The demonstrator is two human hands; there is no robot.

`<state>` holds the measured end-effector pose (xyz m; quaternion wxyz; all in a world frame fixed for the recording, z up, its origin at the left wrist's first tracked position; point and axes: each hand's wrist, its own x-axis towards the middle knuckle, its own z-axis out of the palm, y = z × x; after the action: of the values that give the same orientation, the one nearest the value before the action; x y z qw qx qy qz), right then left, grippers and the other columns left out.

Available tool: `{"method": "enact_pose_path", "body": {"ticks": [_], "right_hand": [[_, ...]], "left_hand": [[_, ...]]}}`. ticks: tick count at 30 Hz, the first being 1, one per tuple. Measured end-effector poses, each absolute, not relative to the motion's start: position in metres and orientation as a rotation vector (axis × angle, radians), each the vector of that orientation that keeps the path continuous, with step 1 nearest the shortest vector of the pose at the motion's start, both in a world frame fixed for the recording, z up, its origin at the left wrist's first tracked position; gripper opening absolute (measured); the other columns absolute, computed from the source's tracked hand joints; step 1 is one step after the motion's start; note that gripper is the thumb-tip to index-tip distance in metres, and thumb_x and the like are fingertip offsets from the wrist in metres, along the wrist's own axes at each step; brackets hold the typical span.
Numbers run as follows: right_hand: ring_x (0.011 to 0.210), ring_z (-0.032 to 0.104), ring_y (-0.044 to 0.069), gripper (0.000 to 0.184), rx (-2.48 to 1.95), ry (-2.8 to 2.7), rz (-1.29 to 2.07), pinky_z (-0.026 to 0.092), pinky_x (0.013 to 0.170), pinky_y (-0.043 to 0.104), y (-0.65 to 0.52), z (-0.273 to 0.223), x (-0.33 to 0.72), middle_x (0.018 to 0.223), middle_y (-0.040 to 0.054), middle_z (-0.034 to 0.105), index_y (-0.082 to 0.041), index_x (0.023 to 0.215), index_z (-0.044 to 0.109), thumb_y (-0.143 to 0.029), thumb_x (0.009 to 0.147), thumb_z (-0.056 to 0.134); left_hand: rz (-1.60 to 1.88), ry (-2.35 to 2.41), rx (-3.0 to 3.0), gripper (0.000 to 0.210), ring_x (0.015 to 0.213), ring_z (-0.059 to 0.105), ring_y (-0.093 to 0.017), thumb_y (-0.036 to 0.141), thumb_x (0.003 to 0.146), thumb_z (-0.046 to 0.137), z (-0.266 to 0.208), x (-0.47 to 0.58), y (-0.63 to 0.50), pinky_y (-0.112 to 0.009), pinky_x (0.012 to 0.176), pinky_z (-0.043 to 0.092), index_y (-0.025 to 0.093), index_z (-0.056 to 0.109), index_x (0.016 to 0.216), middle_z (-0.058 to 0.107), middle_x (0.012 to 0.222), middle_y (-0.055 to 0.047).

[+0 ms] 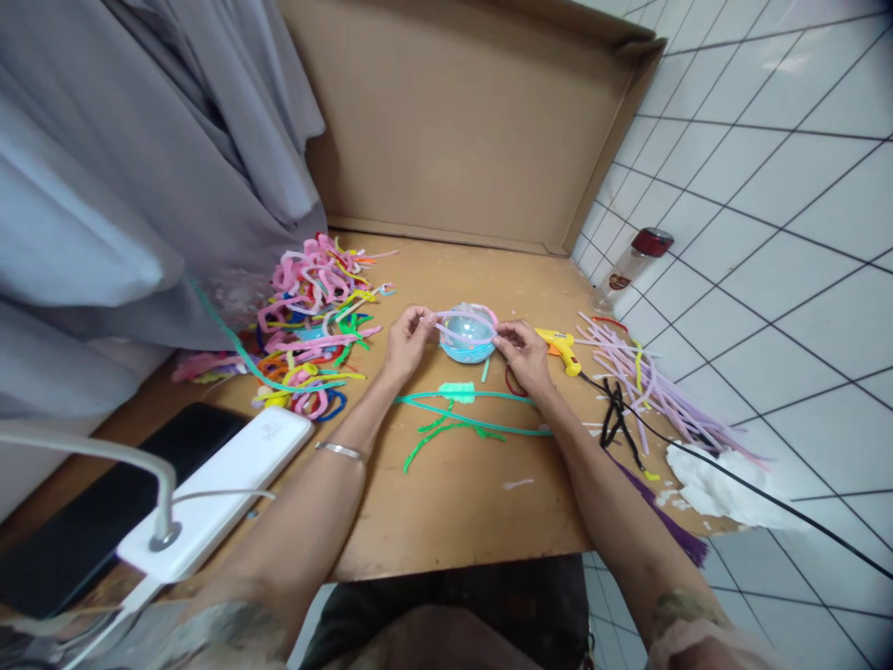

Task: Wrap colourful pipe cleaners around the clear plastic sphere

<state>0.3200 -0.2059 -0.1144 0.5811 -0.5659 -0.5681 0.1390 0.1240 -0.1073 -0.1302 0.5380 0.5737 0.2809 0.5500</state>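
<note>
A clear plastic ball (467, 337) sits on the wooden desk (446, 502) between both hands, at the middle of the far half of the work surface; its lower part looks light blue, and a lilac pipe cleaner (466, 319) arches over its top from side to side. The left hand (406, 341) pinches one end of that pipe cleaner against the ball's left side, fingers closed on it, while the right hand (522, 352) pinches the other end at the ball's right side, so the strand appears to be kept taut across the dome and the ball steadied from rolling. Just in front of the ball lie long teal pipe cleaners (474, 409) with shorter green pieces (446, 430) across them, within easy reach. A yellow hot glue gun (560, 347) rests just beside the right hand, its black cord (732, 475) trailing off toward the tiled floor. Farther right is a bundle of lilac pipe cleaners (648, 391), a few black ones (618, 416) and a wad of white stuffing (718, 484). To the left sits a mixed heap of pink, yellow and orange pipe cleaners (313, 326). A white power bank (223, 489) and a dark phone (104, 512) lie at the near left corner, and a cardboard sheet (460, 121) stands behind.
</note>
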Motion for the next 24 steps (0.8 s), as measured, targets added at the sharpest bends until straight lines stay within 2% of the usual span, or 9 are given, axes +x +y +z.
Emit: {"method": "enact_pose_path", "body": {"ticks": [11,20,24], "right_hand": [[0.079,0.06,0.018,0.02,-1.311,-1.336,0.262,0.05,0.075,0.033,-0.207,-0.113,0.317,0.084,0.0025,0.066,-0.022,0.083,0.068,-0.042,0.082,0.065],[0.074,0.058,0.016,0.031,-1.337,-1.254,0.35,0.051,0.071,0.031,-0.203,-0.117,0.317,0.086,0.0013,0.064,-0.022,0.087,0.065,-0.044,0.068,0.077],[0.073,0.057,0.015,0.038,-1.34,-1.163,0.469,0.05,0.068,0.029,-0.202,-0.118,0.319,0.084,0.0001,0.064,-0.023,0.088,0.063,-0.048,0.065,0.079]], "left_hand": [[1.351,0.755,1.439,0.029,0.069,0.058,-0.014,0.047,0.084,0.068,-0.124,0.127,-0.119,-0.025,0.069,0.045,0.02,0.059,0.08,0.066,0.076,0.001],[1.347,0.79,1.445,0.025,0.061,0.052,-0.014,0.042,0.081,0.07,-0.128,0.13,-0.117,-0.024,0.063,0.041,0.02,0.061,0.075,0.059,0.062,0.003],[1.319,0.72,1.39,0.026,0.072,0.059,-0.016,0.043,0.075,0.075,-0.127,0.131,-0.119,-0.025,0.071,0.046,0.02,0.063,0.074,0.065,0.07,0.0]]}}
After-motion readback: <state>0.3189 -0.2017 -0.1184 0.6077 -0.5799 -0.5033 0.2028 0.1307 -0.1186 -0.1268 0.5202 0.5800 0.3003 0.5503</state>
